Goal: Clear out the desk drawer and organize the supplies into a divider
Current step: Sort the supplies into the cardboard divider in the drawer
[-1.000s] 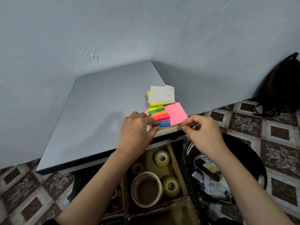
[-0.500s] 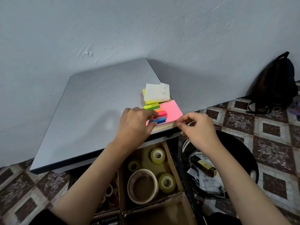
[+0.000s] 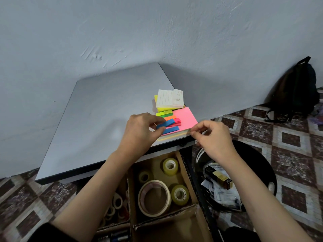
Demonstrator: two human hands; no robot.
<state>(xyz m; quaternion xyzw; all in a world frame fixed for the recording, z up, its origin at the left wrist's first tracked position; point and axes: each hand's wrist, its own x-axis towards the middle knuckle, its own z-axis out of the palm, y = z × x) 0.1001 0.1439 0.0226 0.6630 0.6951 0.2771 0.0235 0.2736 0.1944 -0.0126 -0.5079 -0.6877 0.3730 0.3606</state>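
At the desk's (image 3: pixel 104 110) near right corner, the left hand (image 3: pixel 139 131) pinches a blue strip (image 3: pixel 165 123) between thumb and curled fingers, while the right hand (image 3: pixel 215 138) pinches the near corner of the pads (image 3: pixel 185 117) with thumb and forefinger.

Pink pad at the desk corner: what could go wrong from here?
1. The pink pad sits at the corner edge of the desk, where the right hand pinches it; a tug might drop it into the black bin below.
2. The left hand pinches one blue flag strip; lifting it could scatter the loose coloured strips beside it.
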